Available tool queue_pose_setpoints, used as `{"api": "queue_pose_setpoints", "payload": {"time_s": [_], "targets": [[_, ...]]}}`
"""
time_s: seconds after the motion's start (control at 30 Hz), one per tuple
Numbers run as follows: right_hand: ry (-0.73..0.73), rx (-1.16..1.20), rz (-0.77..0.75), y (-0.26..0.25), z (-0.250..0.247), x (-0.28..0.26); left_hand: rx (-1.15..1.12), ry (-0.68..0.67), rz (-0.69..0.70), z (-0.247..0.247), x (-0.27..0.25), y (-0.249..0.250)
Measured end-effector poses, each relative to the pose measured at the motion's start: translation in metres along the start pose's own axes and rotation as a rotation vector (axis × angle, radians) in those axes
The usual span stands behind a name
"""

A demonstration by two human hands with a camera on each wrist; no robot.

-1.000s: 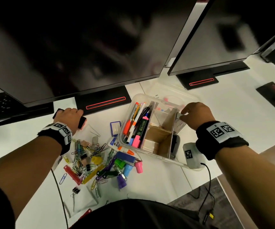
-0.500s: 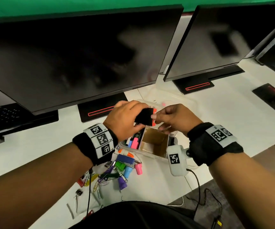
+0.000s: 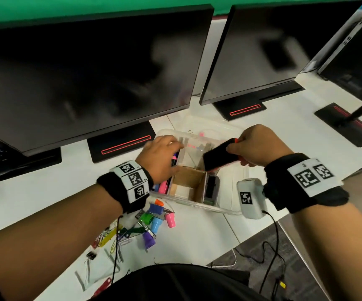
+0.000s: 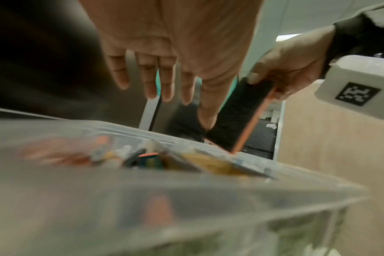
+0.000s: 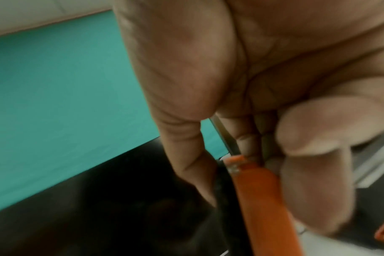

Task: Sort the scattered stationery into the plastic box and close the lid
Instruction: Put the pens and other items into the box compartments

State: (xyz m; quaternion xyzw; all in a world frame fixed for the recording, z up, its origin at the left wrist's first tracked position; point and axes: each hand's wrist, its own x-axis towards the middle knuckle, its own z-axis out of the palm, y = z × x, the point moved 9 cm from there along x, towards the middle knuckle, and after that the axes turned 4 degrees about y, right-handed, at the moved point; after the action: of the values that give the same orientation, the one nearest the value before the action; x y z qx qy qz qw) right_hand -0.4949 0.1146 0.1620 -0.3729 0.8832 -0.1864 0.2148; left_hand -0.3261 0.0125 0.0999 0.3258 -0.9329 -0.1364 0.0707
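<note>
- My right hand point(image 3: 255, 145) pinches one end of a flat black thing with an orange back point(image 3: 219, 157). I think it is a board eraser, but I cannot be sure.
- My thumb is on its black side, and my fingers point(image 5: 314, 173) are curled on its orange side.
- The eraser is up in the air, over the right part of the clear plastic box point(image 3: 199, 204).
- Its long side runs from my right hand down and to the left. It is tilted, and the low end points into the box.
- My left hand point(image 3: 160, 157) is over the left part of the box with its fingers point(image 4: 148, 76) spread out. It holds nothing.
- The box sits on the white desk point(image 3: 197, 231), with no lid on it. Pens and markers point(image 3: 165, 185) lie in its left part, and brown card walls point(image 3: 188, 177) split up the middle.
- Loose caps and clips point(image 3: 147, 222) lie on the desk, near the box, by my left wrist.
- Black screens point(image 3: 88, 72) stand behind the box.
</note>
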Motion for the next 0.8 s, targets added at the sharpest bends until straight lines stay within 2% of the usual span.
{"api": "queue_pose_setpoints", "payload": {"time_s": [0.1,0.23,0.4,0.6,0.63,0.7,0.77,0.8], "targets": [[0.006,-0.144,0.108,0.025,-0.007,0.009,0.062,-0.152,-0.117,0.019,-0.005,-0.04],[-0.021,-0.233,0.161,0.038,0.012,0.022,0.055,-0.237,-0.126,0.04,-0.013,-0.047],[-0.177,-0.341,0.203,0.039,0.049,0.032,0.053,-0.18,-0.139,0.05,-0.018,-0.047],[-0.201,-0.327,0.213,0.046,0.064,0.05,-0.028,-0.158,-0.121,0.048,-0.019,-0.048],[-0.2,-0.35,0.213,0.047,0.064,0.052,-0.1,-0.119,-0.115,0.043,-0.019,-0.048],[-0.153,-0.391,0.197,0.046,0.058,0.055,-0.251,0.063,-0.144,0.02,-0.021,-0.062],[-0.098,-0.395,0.162,0.04,0.05,0.056,-0.302,0.299,-0.241,-0.005,-0.026,-0.095],[-0.079,-0.403,0.156,0.038,0.046,0.055,-0.296,0.349,-0.298,-0.008,-0.029,-0.116]]}}
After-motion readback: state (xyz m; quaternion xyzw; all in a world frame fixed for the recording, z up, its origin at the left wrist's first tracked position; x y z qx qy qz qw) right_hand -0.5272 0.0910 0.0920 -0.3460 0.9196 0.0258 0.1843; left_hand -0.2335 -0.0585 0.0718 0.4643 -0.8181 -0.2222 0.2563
